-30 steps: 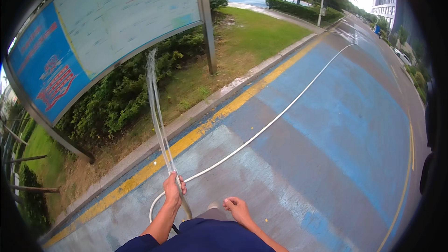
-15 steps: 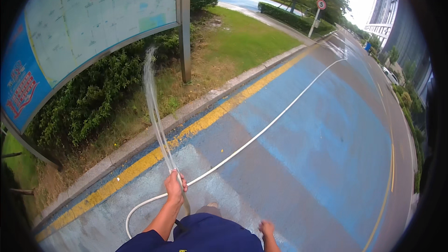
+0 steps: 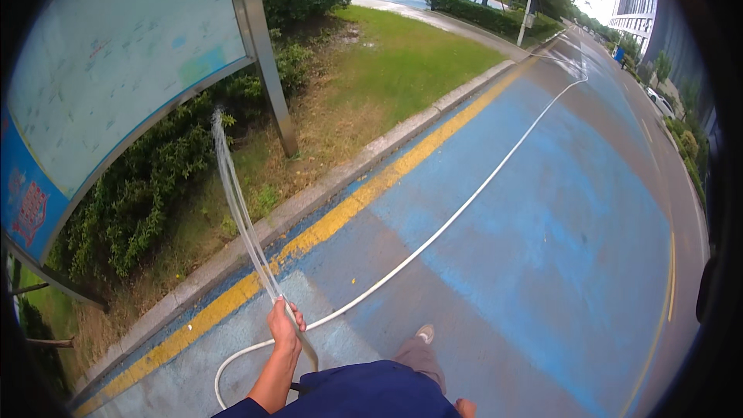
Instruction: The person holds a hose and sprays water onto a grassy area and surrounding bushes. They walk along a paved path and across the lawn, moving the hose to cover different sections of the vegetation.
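Head view: a person stands on a painted road and waters the green strip on the left side.
Road [image 3: 542, 209]: blue surface, it looks wet; it gives room for the long hose to lie flat behind the working end.
Board [image 3: 116, 85]: big notice board on a grey post [image 3: 267, 70], tilted above the hedge; the water passes below its lower edge, so the board itself is not the target.
Hedge [image 3: 147, 201]: dark bushes under the board; the jet ends at their top, so the aim seems to be on the plants.
Grass [image 3: 387, 70]: lawn beyond the post, dry and brownish near the kerb.
Kerb [image 3: 309, 197]: grey stone edge with a yellow line [image 3: 340, 217] beside it; it separates the road from the plants, and the person stays on the road side.
Hose [image 3: 464, 205]: white, it runs from far up the road to the person, makes a loop near the feet and rises into the left hand.
Jet [image 3: 236, 201]: thin arc of water from the hose end, going up and to the left.
Left hand [image 3: 284, 325]: closed around the hose end, raised and pointed toward the hedge, probably to direct the stream.
Right hand [image 3: 464, 406]: only a small part shows at the lower edge, low beside the body; I cannot tell if it is open or holds something.
Shoe [image 3: 423, 333]: one foot forward on the road.
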`<state>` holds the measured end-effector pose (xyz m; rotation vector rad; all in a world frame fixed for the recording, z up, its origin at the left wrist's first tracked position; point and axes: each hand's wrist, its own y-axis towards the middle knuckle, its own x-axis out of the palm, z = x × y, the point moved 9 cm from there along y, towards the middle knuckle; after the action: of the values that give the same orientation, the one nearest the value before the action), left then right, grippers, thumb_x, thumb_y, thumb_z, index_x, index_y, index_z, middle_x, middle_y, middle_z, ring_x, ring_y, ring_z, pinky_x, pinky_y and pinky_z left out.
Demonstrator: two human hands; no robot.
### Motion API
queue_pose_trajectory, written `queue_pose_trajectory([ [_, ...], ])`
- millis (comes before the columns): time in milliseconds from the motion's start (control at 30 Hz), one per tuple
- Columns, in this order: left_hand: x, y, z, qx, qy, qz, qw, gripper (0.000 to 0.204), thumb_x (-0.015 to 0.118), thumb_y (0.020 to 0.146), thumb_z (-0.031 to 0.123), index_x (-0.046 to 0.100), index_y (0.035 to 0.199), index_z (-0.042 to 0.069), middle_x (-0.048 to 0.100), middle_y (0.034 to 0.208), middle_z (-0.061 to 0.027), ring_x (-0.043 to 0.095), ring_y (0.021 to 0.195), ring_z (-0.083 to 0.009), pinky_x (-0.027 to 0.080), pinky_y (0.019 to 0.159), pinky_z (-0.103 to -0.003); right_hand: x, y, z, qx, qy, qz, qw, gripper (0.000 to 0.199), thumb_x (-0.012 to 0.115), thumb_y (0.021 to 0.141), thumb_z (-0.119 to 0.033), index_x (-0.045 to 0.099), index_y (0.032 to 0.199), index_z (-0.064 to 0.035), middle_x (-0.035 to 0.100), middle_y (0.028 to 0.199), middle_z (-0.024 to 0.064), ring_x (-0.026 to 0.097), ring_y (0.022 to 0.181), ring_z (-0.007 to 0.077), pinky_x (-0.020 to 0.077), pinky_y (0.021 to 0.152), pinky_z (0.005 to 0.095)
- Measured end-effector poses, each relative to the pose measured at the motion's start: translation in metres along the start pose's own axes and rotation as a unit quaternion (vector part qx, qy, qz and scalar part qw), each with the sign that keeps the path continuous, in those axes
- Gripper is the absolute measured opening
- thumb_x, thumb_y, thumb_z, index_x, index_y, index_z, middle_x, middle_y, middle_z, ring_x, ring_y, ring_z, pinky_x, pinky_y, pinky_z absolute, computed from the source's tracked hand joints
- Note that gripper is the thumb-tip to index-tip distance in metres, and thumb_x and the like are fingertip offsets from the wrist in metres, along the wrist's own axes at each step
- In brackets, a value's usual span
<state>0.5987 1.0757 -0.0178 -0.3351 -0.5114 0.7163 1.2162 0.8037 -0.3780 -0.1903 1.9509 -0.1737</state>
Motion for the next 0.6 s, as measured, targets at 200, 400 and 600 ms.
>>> queue_pose_trajectory([
  [200,0.132,0.011,-0.018,0.03,-0.022,0.048,0.998,0.035,0.043,0.095,0.035,0.047,0.076,0.005,0.043,0.052,-0.0056,0.043,0.041,-0.0156,0.034,0.035,-0.029,-0.139,0.215,0.018,0.459,0.531,0.022,0.712,0.015,0.054,0.086,-0.015,0.059,0.087,-0.0009,0.057,0.064,0.0089,0.053,0.047,0.0186,0.0431,0.039,0.031],
  [400,0.253,0.024,-0.064,-0.022,0.006,0.04,0.999,0.036,0.043,0.095,0.034,0.048,0.076,0.004,0.044,0.052,-0.0065,0.043,0.041,-0.0159,0.036,0.037,-0.03,-0.289,0.412,0.013,0.33,0.499,0.054,0.8,0.021,0.057,0.087,-0.018,0.059,0.093,0.0014,0.064,0.076,0.0117,0.058,0.056,0.0178,0.0459,0.049,0.0292],
  [600,0.423,0.07,-0.124,-0.066,0.046,-0.049,0.996,0.037,0.042,0.096,0.035,0.049,0.077,0.004,0.045,0.052,-0.007,0.043,0.041,-0.0159,0.036,0.037,-0.029,-0.326,0.54,0.039,0.284,0.533,0.022,0.796,0.022,0.059,0.088,-0.019,0.059,0.095,0.0018,0.065,0.078,0.0123,0.06,0.058,0.0181,0.0473,0.051,0.0292],
])
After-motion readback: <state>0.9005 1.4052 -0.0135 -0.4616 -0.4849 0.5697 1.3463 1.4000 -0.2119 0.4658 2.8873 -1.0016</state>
